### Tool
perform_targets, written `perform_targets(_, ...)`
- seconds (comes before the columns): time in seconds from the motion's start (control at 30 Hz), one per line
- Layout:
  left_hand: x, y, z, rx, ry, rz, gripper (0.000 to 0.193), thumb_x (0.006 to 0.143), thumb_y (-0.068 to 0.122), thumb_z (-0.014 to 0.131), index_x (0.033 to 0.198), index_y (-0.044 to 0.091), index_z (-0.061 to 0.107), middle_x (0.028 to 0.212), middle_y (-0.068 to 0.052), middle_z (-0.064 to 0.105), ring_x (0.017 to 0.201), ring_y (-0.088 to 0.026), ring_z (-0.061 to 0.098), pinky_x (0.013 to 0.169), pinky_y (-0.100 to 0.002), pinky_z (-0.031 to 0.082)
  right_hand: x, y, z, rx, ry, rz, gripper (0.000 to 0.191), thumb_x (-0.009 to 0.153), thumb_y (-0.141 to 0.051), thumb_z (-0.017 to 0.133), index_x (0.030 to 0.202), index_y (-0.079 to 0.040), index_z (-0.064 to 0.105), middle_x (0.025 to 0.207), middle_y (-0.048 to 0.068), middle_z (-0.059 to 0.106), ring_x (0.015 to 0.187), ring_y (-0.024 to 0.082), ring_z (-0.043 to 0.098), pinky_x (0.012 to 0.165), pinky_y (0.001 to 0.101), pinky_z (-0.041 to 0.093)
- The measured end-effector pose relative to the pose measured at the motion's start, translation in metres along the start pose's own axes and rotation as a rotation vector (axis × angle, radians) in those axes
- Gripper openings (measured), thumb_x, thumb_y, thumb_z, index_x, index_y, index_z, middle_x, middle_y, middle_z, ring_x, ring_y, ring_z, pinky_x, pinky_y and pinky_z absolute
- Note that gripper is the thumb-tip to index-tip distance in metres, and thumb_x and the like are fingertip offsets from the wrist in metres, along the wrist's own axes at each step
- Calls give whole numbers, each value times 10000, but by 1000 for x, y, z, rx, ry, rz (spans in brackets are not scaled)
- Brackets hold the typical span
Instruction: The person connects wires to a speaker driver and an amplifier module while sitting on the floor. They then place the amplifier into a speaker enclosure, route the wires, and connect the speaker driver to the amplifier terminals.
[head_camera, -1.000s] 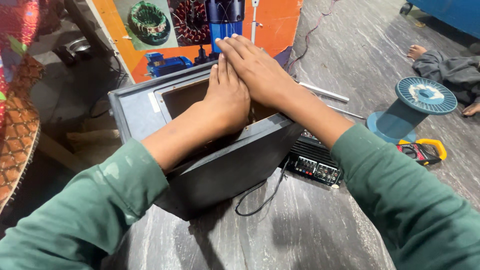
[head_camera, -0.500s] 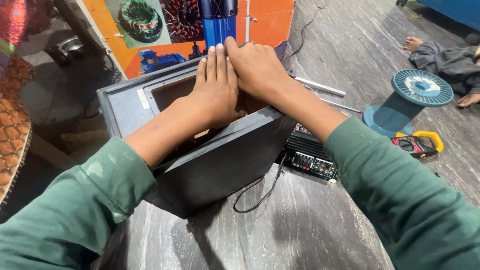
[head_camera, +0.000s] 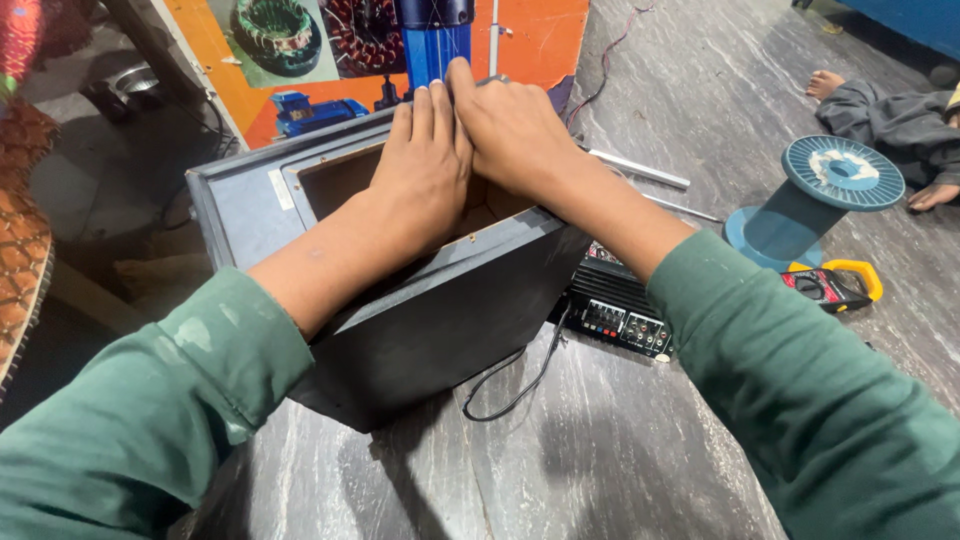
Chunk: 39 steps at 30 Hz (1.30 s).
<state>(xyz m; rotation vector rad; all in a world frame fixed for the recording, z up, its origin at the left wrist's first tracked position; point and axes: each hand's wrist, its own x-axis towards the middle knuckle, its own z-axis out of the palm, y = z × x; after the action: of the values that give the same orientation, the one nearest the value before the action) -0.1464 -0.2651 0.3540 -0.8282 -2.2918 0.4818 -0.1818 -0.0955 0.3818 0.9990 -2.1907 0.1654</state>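
The left hand (head_camera: 425, 165) and the right hand (head_camera: 512, 125) are lying side by side, flat and palm down, fingers stretched and pressed together, over the rectangular opening in the top face of a dark speaker cabinet (head_camera: 440, 300). Neither hand is closing around anything; both are open and bearing down on the box, the fingertips reaching to its far edge. What lies under the palms is hidden, so whether a panel is being seated there cannot be told.

The cabinet is sitting tilted on a grey marble floor (head_camera: 600, 460), with part of the opening still showing bare wood at the left. A black cable (head_camera: 520, 385) is looping out from under it toward an amplifier panel (head_camera: 620, 315) lying just beside the box, outside it, which suggests the work is partly done and that piece is not yet fitted. Farther right a blue wire spool (head_camera: 815, 200) is standing upright, with a yellow clamp meter (head_camera: 835, 285) near its base. An orange poster (head_camera: 380, 50) is leaning behind the cabinet.
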Motion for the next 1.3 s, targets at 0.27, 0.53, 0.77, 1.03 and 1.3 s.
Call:
perform_targets(0.27,3,3,-4,34,87,-50,639,865,207,554,1361,-189,480,1378,-402,466,1241,-491,476,1053,-543,383,0,-1,-3,24,-3,31,368,890,-103,644,1190,61,508,755,252,670,740,456,673,618,545,525)
perform_targets(0.53,2,1,-8,53,167,-50,634,834,237,614,1306,-182,548,1285,-337,509,1159,-426,497,1028,-498,402,1,-2,-7,33,-80,72,280,835,-108,664,1055,23,549,797,243,685,776,456,674,646,550,528)
perform_targets(0.77,5,1,-5,66,75,-8,673,814,237,591,1323,-198,517,1365,-403,458,1255,-501,454,1073,-562,358,1,-3,-8,44,-50,35,270,860,-141,671,1040,16,544,796,239,683,772,448,681,645,535,539)
perform_targets(1.03,6,-2,9,37,-1,3,694,830,261,581,1351,-190,496,1407,-412,425,1292,-526,427,1082,-589,339,3,-3,-9,54,-71,40,301,834,-137,663,1063,21,549,796,237,688,782,456,675,647,540,537)
perform_targets(1.3,26,-4,-27,-284,64,-46,874,711,540,693,1188,-187,611,1275,-467,504,1260,-607,490,999,-677,424,0,-3,-8,55,-80,87,421,852,-154,640,1216,37,547,822,243,696,795,450,684,658,550,530)
